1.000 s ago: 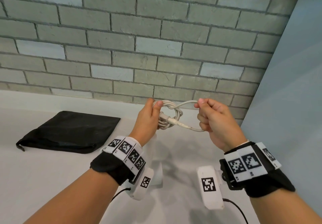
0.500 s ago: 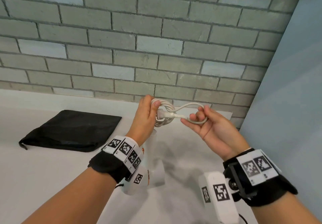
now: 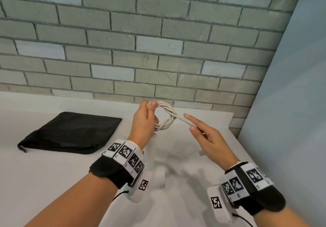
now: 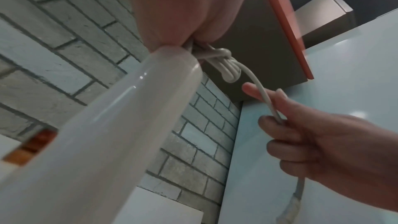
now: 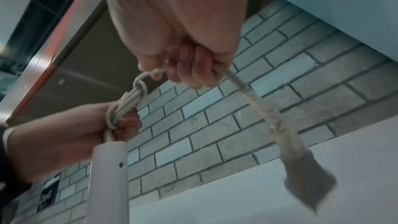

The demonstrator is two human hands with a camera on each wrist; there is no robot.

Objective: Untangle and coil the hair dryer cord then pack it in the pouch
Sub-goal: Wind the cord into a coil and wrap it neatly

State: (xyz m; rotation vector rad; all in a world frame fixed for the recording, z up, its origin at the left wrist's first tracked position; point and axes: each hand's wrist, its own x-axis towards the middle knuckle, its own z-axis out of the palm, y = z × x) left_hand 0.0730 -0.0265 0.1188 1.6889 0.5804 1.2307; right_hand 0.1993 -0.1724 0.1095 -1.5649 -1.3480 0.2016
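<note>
Setting: grey brick wall (image 3: 123, 53) behind a white tabletop (image 3: 44, 182); pale blue panel (image 3: 291, 103) along its right edge.
Pouch: flat black fabric drawstring pouch (image 3: 70, 133) lies near the tabletop's back left, well apart from both hands, not yet in use.
Cord: off-white hair dryer cord (image 3: 167, 117), coiled into a small ring held above the tabletop, its free end wrapped across the bundle.
Left hand: left hand (image 3: 144, 122) clenched round the coil; glossy white hair dryer handle (image 4: 112, 125) hangs just below it.
Right hand: right hand (image 3: 208, 138) grasping the cord's tail, forefinger extended.
Change: half a second ago a loose loop stood beside the coil; now it is drawn tight into a wrap.
Judgement: coiling looks nearly secured; packing remains.
</note>
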